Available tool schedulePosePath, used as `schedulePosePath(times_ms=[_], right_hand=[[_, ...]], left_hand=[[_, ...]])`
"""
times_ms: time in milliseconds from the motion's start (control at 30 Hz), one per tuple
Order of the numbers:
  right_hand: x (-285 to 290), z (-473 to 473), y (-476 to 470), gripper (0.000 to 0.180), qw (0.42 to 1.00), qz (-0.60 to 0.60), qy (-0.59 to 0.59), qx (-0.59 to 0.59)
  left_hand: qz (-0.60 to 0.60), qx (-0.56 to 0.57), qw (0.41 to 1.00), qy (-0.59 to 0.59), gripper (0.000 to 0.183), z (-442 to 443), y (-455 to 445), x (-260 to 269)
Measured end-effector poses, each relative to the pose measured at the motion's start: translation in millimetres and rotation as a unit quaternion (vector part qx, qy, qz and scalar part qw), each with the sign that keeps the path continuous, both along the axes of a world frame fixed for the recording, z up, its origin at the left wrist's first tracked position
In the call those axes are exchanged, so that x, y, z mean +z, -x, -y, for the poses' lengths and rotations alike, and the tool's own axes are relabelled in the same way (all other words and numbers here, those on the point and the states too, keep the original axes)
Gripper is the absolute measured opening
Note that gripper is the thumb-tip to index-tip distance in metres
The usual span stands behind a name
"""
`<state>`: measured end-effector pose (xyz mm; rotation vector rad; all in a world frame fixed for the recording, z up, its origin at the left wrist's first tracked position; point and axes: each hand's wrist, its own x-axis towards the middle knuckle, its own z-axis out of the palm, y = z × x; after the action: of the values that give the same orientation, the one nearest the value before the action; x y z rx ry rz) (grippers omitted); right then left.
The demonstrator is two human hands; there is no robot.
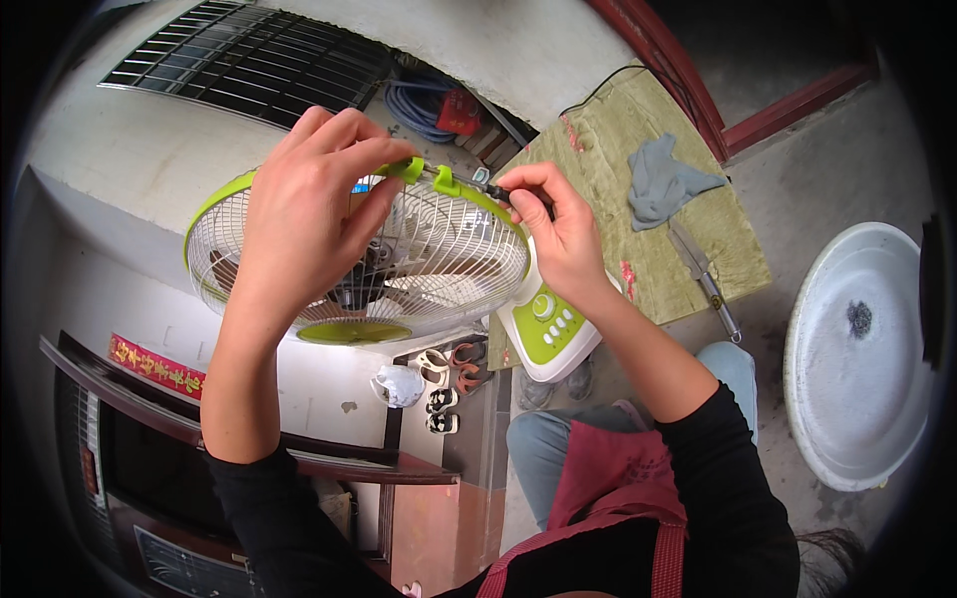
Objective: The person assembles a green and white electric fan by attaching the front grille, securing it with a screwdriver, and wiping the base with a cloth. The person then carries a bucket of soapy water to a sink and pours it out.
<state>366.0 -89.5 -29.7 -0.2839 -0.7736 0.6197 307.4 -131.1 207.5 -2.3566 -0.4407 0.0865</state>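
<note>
An electric fan stands before me, its white wire guard [448, 247] edged by a green plastic rim [217, 198]. Fingers of my left hand [306, 194] pinch a green clip [409, 170] at the top of that rim. A second green clip [446, 182] sits just to its right. In my right hand [557, 232] is a screwdriver [497, 192] with a dark handle; its shaft runs left along the rim towards the clips. Whether its tip meets a screw is hidden by the clips. Below the guard is the fan's white and green base [549, 321] with a knob and several buttons.
The base rests on a yellowish board table [598, 157]. On it lie a grey cloth [669, 179] and a knife [703, 273] whose handle overhangs the edge. A large white basin [860, 359] is at the right. Shoes [442, 411] and a plastic bag [398, 385] are on the floor beyond.
</note>
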Motion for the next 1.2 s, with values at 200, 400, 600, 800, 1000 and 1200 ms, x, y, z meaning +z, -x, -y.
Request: schedulePosePath(times_ms=[200, 400, 600, 800, 1000, 1200], right_hand=[[-2, -1, -1, 0.016, 0.988, 0.07, -0.03, -0.134], [-7, -7, 6, 0.015, 0.992, 0.021, -0.004, -0.123], [-2, -6, 4, 0.012, 0.997, 0.023, 0.025, -0.073], [1, 1, 5, 0.013, 0.999, -0.032, -0.028, 0.016], [-5, -10, 0, 0.016, 0.998, 0.044, 0.036, -0.027], [-5, -3, 7, 0.019, 0.994, -0.055, -0.019, 0.087]], left_hand=[[0.003, -0.022, 1.0, 0.004, 0.016, -2, 0, 1], [0.005, -0.025, 1.0, 0.001, 0.015, -7, 0, 2], [-0.007, 0.011, 1.0, 0.016, 0.019, -1, 3, 5], [0.002, -0.016, 1.0, 0.008, 0.018, -2, 8, 4], [0.016, -0.033, 0.999, 0.014, 0.016, 0, 12, 0], [0.02, -0.043, 0.999, 0.005, 0.016, -2, 15, 2]])
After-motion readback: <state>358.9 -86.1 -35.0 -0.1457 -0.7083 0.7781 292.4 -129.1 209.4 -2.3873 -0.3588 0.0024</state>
